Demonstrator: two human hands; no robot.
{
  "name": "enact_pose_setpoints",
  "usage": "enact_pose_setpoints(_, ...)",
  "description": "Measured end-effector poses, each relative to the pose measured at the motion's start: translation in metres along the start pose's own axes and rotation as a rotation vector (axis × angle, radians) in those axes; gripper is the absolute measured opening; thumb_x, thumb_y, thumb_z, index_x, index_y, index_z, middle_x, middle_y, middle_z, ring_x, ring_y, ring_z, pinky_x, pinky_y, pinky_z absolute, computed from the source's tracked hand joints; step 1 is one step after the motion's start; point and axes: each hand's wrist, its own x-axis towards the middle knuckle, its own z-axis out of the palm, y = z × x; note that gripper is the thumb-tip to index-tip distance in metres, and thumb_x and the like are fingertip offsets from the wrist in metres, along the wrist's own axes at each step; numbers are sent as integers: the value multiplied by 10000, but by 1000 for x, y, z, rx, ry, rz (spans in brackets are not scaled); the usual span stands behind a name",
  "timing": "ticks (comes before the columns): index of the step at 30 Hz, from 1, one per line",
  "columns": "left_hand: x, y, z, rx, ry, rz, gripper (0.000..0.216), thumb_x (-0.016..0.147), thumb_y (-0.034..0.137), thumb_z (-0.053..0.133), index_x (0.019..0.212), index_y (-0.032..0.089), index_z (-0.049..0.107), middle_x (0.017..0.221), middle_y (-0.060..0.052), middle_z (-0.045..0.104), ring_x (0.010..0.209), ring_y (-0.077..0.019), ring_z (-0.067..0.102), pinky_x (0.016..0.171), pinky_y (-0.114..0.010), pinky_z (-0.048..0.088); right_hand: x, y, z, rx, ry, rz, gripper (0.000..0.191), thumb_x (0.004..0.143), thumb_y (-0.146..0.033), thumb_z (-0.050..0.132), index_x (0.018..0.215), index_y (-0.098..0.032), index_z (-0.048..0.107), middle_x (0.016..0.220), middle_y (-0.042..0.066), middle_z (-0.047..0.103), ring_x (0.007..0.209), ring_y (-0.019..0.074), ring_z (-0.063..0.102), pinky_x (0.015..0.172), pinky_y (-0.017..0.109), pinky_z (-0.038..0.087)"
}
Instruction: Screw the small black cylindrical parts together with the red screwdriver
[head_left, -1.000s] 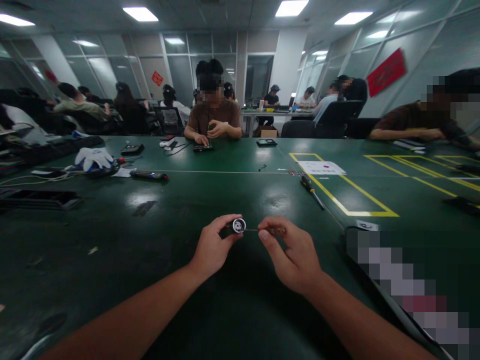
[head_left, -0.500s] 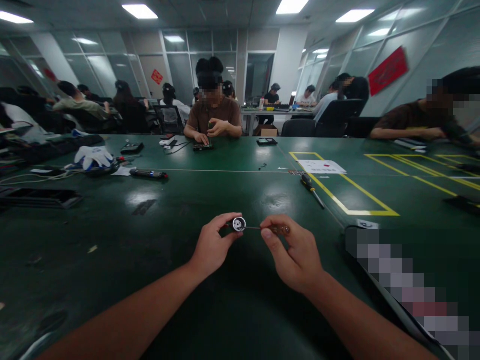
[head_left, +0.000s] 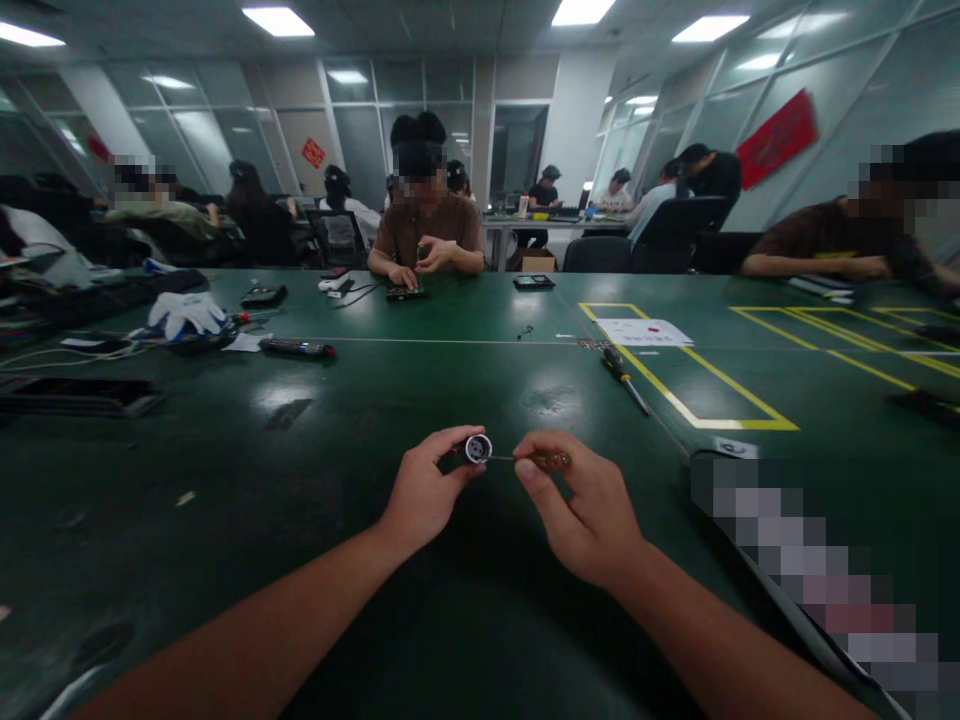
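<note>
My left hand [head_left: 424, 492] pinches a small round black-and-silver part [head_left: 478, 448] between thumb and fingertips, just above the green table [head_left: 315, 470]. My right hand [head_left: 583, 505] is closed on a small screwdriver [head_left: 544, 460] with a brownish handle; its thin shaft points left and its tip meets the round part. Both hands are held close together at the middle of the view.
A yellow-handled screwdriver [head_left: 621, 376] lies beyond my right hand by yellow floor-tape lines [head_left: 697, 385] and a white sheet [head_left: 643, 333]. White gloves [head_left: 186, 313], a pen-like tool [head_left: 297, 347] and dark trays [head_left: 79, 396] lie at the left. A person [head_left: 425, 225] sits opposite; others sit around.
My right hand has shifted slightly on the screwdriver handle, a small turn of the fingers. The left hand and the round part stay in place.
</note>
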Motion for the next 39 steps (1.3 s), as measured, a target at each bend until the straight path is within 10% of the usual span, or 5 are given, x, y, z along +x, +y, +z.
enact_pose_setpoints(22,0,2,-3,15,-9,68,404,846,148,748,1230,271,736,1266,-51,722,1176,-243,667,1099,-456,485,-1,2,5,103,-73,106,82,987,-281,589,1055,-249,622,859,-2,714,743,165,695,681,277,498)
enact_pose_setpoints(28,1,0,-1,22,-6,53,410,822,123,759,1202,275,748,1249,-41,731,1178,-238,666,1100,-449,481,-4,7,7,256,-16,85,474,1072,-513,335,963,-225,695,790,28,671,699,179,637,644,312,478)
enact_pose_setpoints(39,5,-2,-4,29,27,31,430,814,124,763,1222,255,740,1266,-53,723,1171,-239,673,1086,-439,497,-3,10,13,158,150,367,198,982,-410,617,970,-236,712,819,13,740,741,184,696,644,289,497)
